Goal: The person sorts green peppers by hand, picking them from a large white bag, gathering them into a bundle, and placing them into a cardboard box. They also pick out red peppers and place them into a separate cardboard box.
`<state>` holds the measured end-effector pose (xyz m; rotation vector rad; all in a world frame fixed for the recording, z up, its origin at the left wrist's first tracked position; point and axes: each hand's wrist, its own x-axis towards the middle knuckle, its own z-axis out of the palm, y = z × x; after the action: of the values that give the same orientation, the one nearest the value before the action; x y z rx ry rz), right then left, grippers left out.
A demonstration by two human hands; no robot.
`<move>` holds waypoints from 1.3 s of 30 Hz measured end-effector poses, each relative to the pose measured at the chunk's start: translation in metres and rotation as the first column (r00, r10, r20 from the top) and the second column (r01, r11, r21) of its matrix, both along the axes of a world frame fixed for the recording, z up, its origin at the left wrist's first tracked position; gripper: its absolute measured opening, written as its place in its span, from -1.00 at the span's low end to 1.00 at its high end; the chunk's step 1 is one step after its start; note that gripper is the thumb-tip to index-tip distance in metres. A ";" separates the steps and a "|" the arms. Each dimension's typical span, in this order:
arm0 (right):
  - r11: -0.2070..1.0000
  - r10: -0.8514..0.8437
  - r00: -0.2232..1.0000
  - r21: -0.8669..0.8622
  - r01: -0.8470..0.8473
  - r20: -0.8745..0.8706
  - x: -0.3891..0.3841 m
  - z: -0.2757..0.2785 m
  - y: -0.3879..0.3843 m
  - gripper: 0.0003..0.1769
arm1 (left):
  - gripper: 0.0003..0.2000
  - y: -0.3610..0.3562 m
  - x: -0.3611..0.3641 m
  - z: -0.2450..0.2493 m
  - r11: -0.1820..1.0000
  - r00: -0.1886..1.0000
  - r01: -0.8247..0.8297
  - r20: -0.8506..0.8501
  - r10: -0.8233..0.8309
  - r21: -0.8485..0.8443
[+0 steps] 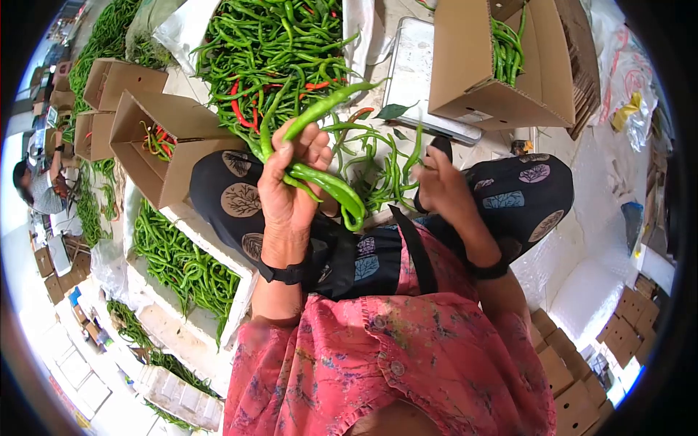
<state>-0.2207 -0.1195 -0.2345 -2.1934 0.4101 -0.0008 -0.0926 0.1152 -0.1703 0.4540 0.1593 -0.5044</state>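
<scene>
My left hand point(297, 163) is closed around a few long green chili peppers point(329, 185), whose ends stick out above and below the fingers. One long pepper points up and right past the fingertips. My right hand point(445, 187) is over my lap side, fingers curled and smeared by motion. A blurred green chili pepper point(416, 151) overlaps its fingertips, and I cannot tell whether it is gripped. Between the two hands, loose green chili peppers point(385, 171) lie on the floor. Beyond the left hand spreads a big heap of green chili peppers point(273, 51) with some red ones.
An open cardboard box point(462, 65) with green peppers rests on a white scale platform point(414, 73). Another box point(138, 156) at left holds red and green peppers. A white foam crate point(243, 294) of peppers stands beside my left knee. A person point(43, 192) is at far left.
</scene>
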 end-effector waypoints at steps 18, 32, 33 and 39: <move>0.366 -0.122 0.991 0.931 0.001 0.047 0.077 0.087 -0.002 -0.60 | -0.38 -0.015 -0.009 0.008 0.912 0.942 0.300 0.065 -0.330 0.281; 0.654 0.153 0.982 0.756 -0.016 -0.112 0.086 0.085 0.019 -0.61 | -0.52 -0.031 -0.013 0.008 0.701 0.906 0.285 0.055 -0.419 0.654; 0.693 0.105 0.992 0.721 -0.019 -0.075 0.087 0.087 0.016 -0.63 | -0.55 -0.025 -0.009 -0.001 0.752 0.905 0.326 0.043 -0.424 0.573; 0.298 0.091 0.994 0.954 0.032 -0.061 0.079 0.080 -0.032 -0.59 | -0.74 -0.012 0.014 -0.017 0.980 0.960 0.178 -0.202 -0.193 -0.089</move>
<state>-0.1413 -0.1512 -0.1544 -0.9477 0.2917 0.3170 -0.0784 0.1035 -0.1869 0.3476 0.3027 -0.7406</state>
